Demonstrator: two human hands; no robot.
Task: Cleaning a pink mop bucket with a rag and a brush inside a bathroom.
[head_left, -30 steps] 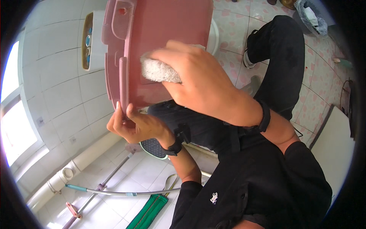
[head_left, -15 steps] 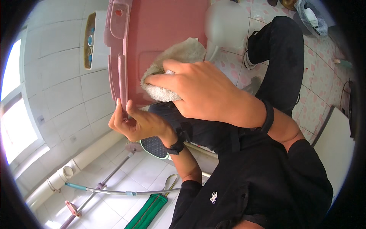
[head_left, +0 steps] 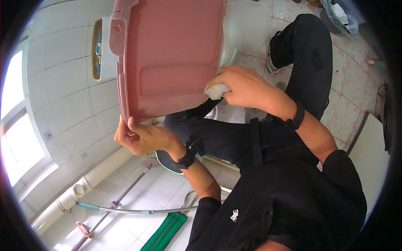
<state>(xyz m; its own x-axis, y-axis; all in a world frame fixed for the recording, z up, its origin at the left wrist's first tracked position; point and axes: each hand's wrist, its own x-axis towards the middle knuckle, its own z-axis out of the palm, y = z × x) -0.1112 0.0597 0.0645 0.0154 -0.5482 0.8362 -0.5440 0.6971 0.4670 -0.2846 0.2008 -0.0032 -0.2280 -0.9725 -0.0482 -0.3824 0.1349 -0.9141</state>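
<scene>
Against the lower right edge of the pink plastic basin (head_left: 176, 58) the right hand (head_left: 243, 85) presses a whitish cloth (head_left: 217, 90) — fingers curled tight around it, only a small wad showing. Down at the basin's bottom-left corner the left hand (head_left: 142, 138) pinches the rim, thumb up along the edge — holding the basin tilted on its side above the person's black trousers (head_left: 234, 134).

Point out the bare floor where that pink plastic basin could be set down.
Bare white floor tiles lie between the grey wall pipe and the green strap, though a thin metal rod crosses there. Patterned pink tiles right of the black-trousered leg are open. Under the pink plastic basin it is crowded.
</scene>
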